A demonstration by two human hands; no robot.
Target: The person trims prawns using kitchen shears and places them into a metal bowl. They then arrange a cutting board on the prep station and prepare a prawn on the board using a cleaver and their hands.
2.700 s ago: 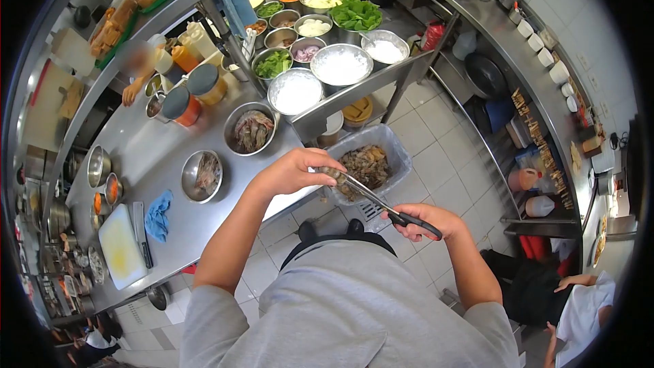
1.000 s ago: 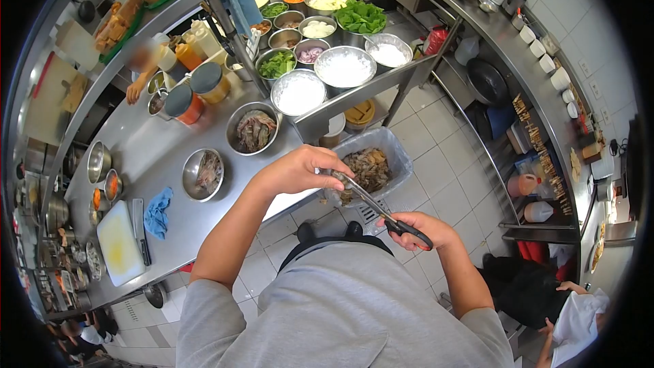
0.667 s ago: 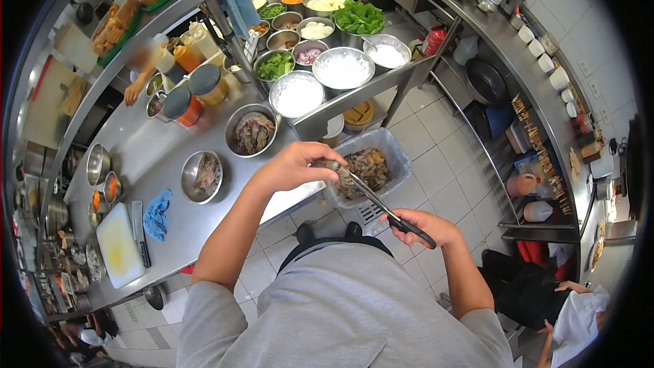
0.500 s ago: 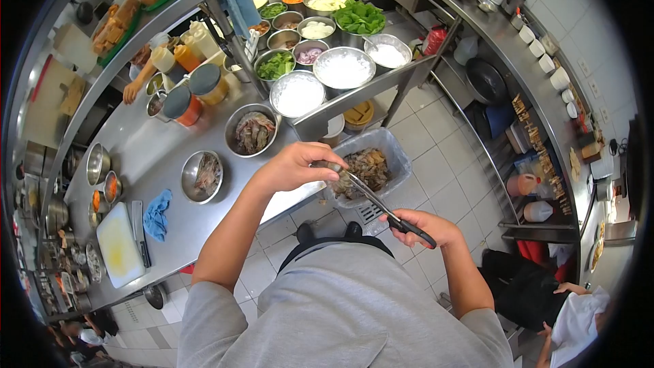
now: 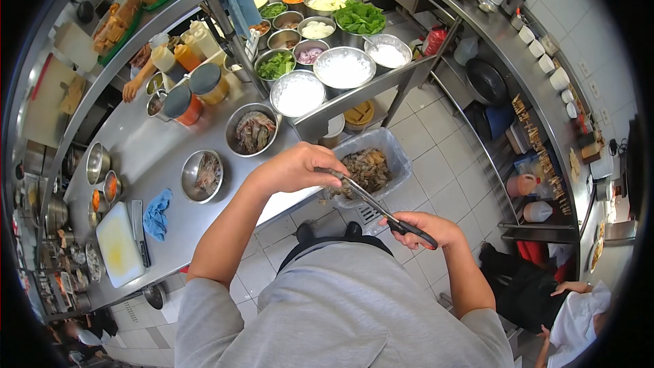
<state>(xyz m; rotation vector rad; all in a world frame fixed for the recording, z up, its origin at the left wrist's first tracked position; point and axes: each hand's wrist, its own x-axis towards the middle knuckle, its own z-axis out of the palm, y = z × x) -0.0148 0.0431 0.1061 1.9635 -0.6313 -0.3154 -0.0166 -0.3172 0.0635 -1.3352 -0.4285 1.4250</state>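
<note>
My left hand [image 5: 306, 169] pinches a small greyish shrimp [image 5: 332, 173], mostly hidden by the fingers. My right hand [image 5: 426, 229] is closed round the black handles of a pair of scissors [image 5: 371, 202]. Their metal blades reach up to the left fingertips and touch or nearly touch the shrimp. Beneath both hands stands a plastic bin [image 5: 403, 178] lined with a clear bag, holding brownish shrimp scraps [image 5: 366, 169]. On the steel counter beside my left arm, one metal bowl [image 5: 235, 142] holds whole grey shrimp, and a smaller bowl [image 5: 188, 184] holds a few more.
A white cutting board [image 5: 119, 245], a knife [image 5: 139, 221] and a blue cloth [image 5: 159, 215] lie on the counter. A raised shelf [image 5: 320, 112] carries several bowls of powder and vegetables. Another person [image 5: 572, 317] is at the lower right; a co-worker's hand [image 5: 131, 90] reaches in at the left.
My left fingers have turned down and closed further over the shrimp, hiding more of it. The scissors and right hand have shifted only slightly.
</note>
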